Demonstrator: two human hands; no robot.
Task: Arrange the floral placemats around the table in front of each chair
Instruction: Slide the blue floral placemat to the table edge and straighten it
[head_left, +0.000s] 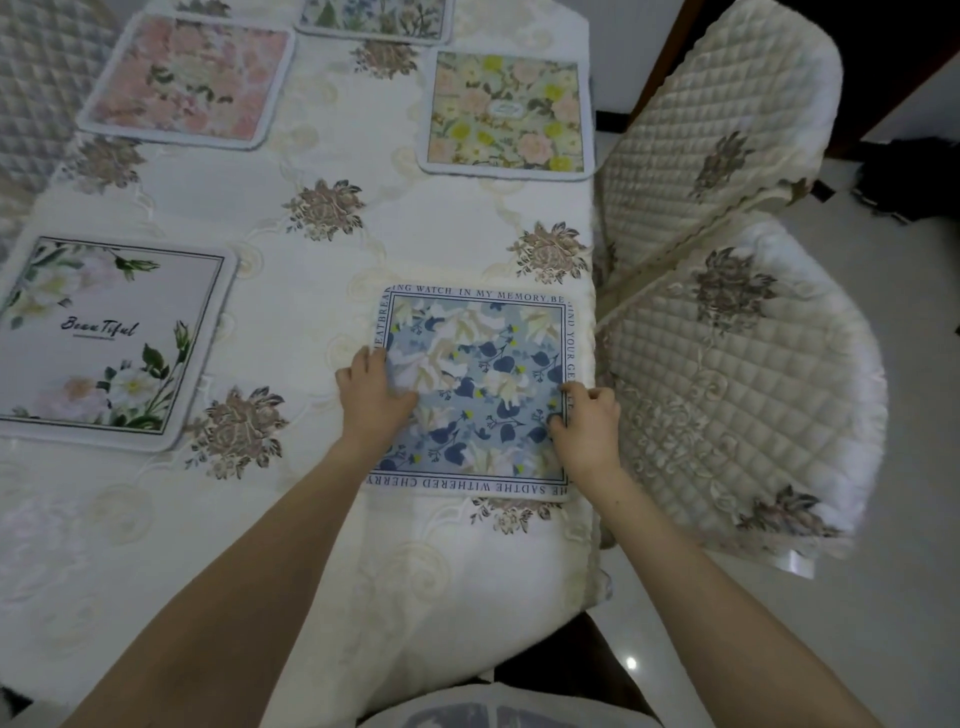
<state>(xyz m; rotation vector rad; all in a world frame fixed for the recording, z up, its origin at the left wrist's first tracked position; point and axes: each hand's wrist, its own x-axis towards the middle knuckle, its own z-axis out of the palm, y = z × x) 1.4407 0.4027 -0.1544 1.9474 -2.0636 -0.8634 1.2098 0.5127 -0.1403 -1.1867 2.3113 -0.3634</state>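
Note:
A blue floral placemat (483, 374) with a lettered border lies flat near the table's right edge, in front of the near quilted chair (737, 395). My left hand (371, 397) grips its left edge, thumb on top. My right hand (587, 421) pinches its right edge at the table's rim. Four other mats lie on the cloth: a white "Beautiful" mat (104, 338) at the left, a pink one (189, 80) far left, a yellow-and-pink one (506, 114) far right, and a partly cut-off one (374, 18) at the top.
The table wears a cream embroidered cloth (322, 208) with brown flower motifs. A second quilted chair (717, 114) stands at the far right, and another chair back (31, 88) shows at the far left. Shiny floor tiles (883, 597) lie to the right.

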